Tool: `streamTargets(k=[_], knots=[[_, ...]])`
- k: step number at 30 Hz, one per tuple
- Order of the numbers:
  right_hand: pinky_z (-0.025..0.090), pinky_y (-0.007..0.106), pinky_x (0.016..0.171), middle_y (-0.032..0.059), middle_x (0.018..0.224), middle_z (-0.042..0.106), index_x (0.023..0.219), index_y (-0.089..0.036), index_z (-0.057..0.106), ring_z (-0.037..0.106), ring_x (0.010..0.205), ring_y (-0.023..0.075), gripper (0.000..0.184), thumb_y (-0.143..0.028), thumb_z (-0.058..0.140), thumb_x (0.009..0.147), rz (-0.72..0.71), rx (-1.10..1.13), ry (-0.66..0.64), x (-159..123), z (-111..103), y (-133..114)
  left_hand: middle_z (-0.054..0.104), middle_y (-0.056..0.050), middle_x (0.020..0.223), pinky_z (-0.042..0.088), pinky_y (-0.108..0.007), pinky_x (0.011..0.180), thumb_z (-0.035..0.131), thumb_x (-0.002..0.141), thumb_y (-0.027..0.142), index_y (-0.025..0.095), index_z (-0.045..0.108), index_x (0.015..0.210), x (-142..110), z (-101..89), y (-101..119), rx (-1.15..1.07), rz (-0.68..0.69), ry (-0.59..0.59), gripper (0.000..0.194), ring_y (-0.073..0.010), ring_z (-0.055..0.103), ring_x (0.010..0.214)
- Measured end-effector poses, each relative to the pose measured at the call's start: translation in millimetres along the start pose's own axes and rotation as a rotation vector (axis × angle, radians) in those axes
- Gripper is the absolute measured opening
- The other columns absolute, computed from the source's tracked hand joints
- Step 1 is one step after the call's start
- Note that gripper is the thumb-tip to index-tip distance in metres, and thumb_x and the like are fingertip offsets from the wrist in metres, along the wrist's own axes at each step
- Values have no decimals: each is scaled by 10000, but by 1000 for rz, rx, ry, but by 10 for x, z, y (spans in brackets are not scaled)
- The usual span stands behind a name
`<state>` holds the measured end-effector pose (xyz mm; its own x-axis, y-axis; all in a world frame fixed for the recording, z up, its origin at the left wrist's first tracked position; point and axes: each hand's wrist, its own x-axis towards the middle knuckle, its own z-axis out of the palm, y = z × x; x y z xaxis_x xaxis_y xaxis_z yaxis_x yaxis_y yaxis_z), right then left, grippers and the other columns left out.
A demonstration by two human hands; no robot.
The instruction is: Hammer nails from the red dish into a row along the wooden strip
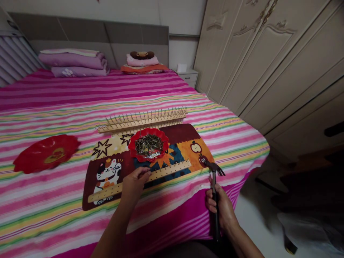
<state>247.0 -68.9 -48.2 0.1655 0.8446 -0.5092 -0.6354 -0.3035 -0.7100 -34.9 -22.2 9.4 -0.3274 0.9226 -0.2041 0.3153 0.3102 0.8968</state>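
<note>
Many nails [149,145] fill a red bowl [132,147] mid-frame; at lower centre the left hand [135,182] pinches thumb and fingertips together over a wooden strip [164,173], contents indiscernible. Lower right, the right hand [222,206] wraps closed round a hammer [214,176].

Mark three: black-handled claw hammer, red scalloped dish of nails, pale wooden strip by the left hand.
Black-handled claw hammer [215,199], head camera view: on the handle.
Red scalloped dish [132,147], head camera view: left rim.
Pale wooden strip [167,172], head camera view: top face, right-hand section.
</note>
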Motion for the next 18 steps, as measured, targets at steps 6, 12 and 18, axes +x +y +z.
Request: streamTargets(k=[6,12,18], knots=[[237,112,273,-101,518,463,902,-255,493,317,331,42,302,-445,650,728,-138,-86,46,-148,114,21,709,21,821,435,-253,728,574,689,390,256,696,744,-11,9,-41,199,144,28,190,-161,624,785],[352,172,349,-61,577,528,1209,-270,537,445,424,88,466,-475,599,796,-232,-453,-42,-494,386,-160,678,8,833,434,-253,761,538,735,376,240,684,746,-14,23,-68,258,223,0,200,-153,611,795],[517,327,827,30,937,701,1345,-281,482,656,906,190,436,-277,471,909,-554,-963,-589,-616,835,-252,656,13,784,433,-233,724,541,756,342,239,658,709,-39,30,-93,282,295,25,163,-138,603,749]])
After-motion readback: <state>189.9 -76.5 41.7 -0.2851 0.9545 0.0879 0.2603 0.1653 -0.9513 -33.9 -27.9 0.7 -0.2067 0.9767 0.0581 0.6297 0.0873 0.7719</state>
